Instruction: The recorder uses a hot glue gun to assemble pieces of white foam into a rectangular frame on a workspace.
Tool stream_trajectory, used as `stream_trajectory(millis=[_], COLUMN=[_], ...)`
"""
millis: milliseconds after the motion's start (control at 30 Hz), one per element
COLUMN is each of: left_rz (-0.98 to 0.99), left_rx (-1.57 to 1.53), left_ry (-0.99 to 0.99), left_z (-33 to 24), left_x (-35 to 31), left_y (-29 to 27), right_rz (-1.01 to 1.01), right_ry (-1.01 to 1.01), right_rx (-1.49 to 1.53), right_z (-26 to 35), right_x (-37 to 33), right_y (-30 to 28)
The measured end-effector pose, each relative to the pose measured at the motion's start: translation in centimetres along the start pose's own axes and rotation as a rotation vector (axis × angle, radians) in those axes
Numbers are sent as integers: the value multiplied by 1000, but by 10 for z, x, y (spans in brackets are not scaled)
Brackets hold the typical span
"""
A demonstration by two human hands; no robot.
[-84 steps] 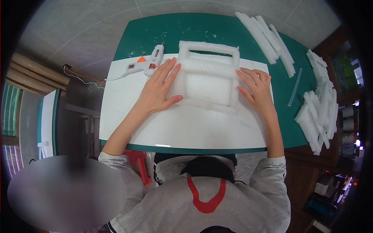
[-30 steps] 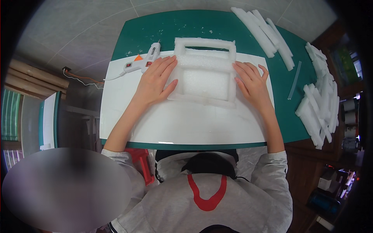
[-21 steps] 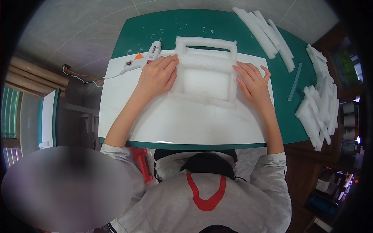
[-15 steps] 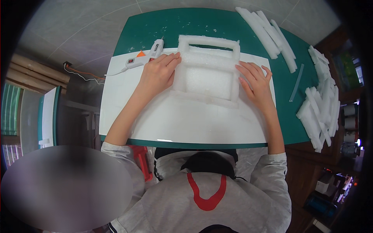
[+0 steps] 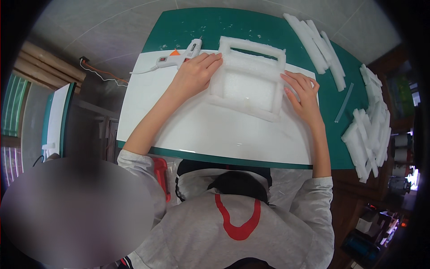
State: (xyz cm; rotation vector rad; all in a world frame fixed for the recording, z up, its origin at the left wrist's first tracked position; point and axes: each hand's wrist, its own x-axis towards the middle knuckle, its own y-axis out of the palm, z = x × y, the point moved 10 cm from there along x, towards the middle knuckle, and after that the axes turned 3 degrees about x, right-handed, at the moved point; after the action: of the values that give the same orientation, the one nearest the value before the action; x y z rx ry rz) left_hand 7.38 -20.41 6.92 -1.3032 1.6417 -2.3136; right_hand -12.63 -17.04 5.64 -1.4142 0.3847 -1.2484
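A white foam frame (image 5: pixel 251 66) lies between my hands. Its strips border a narrow upper opening and a larger lower rectangle backed with a white sheet. My left hand (image 5: pixel 195 74) has its bent fingertips pressed to the frame's upper left edge; its thumb is partly hidden. On the opposite edge, my right hand (image 5: pixel 303 92) touches with its fingertips, thumb lower down the same side. The two hands hold the frame from both sides. Just beyond my left hand is a white glue gun (image 5: pixel 194 47), an orange piece beside it and its cord running left.
The white board (image 5: pixel 179 130) under the frame rests on a green tabletop (image 5: pixel 188 22) dotted with white scraps. Loose foam strips (image 5: pixel 309 42) lie at the far right, and a foam pile (image 5: pixel 369 130) is at the right edge. Between them is a clear glue stick (image 5: pixel 344 103).
The whole view has shifted and tilted slightly, so the table and frame appear a little turned and farther right. Both hands keep the same places on the frame's edges.
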Motion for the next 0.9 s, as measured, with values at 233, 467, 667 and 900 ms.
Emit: stream_trajectory(millis=[233, 467, 667, 900], left_rz=[29, 45, 45, 133], left_rx=[101, 50, -43, 132], left_ry=[198, 189, 95, 157], left_z=[-7, -3, 6, -4], left_x=[7, 14, 11, 18], left_y=[5, 6, 5, 6], right_rz=[18, 50, -9, -4], right_ry=[-69, -100, -123, -102], right_rx=[-115, 37, 50, 66], right_z=[14, 4, 10, 7], right_x=[1, 4, 5, 5], right_y=[-7, -4, -6, -8])
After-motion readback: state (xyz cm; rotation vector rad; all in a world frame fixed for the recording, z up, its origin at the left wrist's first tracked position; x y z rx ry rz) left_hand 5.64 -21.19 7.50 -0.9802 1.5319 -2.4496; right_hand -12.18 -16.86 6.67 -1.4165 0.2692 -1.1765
